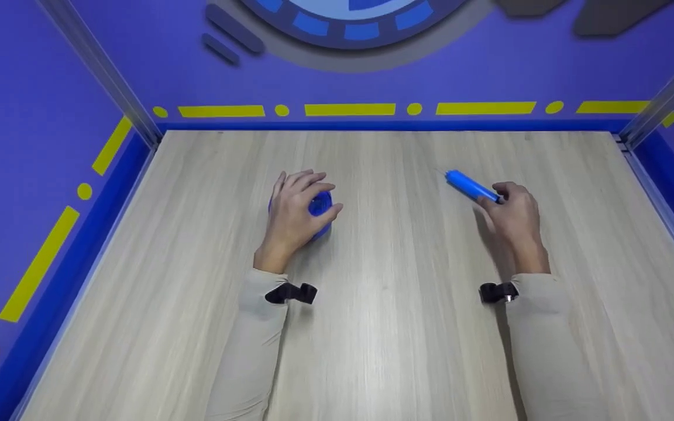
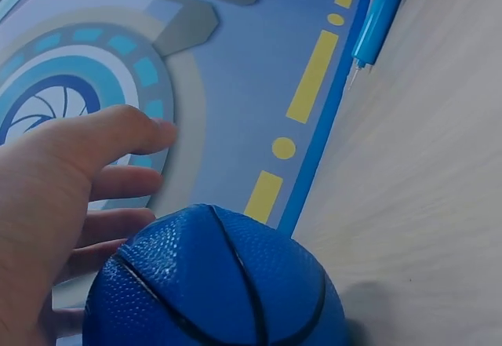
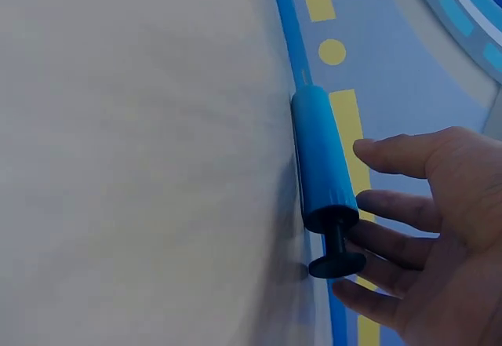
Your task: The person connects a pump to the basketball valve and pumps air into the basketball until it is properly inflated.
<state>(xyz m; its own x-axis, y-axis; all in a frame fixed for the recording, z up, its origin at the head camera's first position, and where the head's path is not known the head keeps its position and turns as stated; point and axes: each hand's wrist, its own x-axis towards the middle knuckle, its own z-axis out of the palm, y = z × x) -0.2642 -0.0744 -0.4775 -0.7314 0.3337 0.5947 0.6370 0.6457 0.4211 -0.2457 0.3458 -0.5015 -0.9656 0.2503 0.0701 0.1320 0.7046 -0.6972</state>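
Observation:
A small blue basketball [image 2: 220,283] with black seams sits on the table; its outline looks angular at the top in the left wrist view. My left hand [image 1: 296,210] is over the ball's left side with fingers spread and thumb apart, hiding much of it in the head view. To the right lies a blue hand pump [image 1: 470,186], its thin needle pointing away to the left. Beside the pump's black handle [image 3: 337,264], my right hand [image 1: 515,213] has its fingers loosely extended, the thumb apart from the barrel in the right wrist view.
The wood-grain table [image 1: 384,304] runs back to a blue-purple wall [image 1: 372,88] with yellow dashes. Similar side panels stand at left and right. A small black camera is strapped to each wrist over the beige sleeves [image 1: 249,351].

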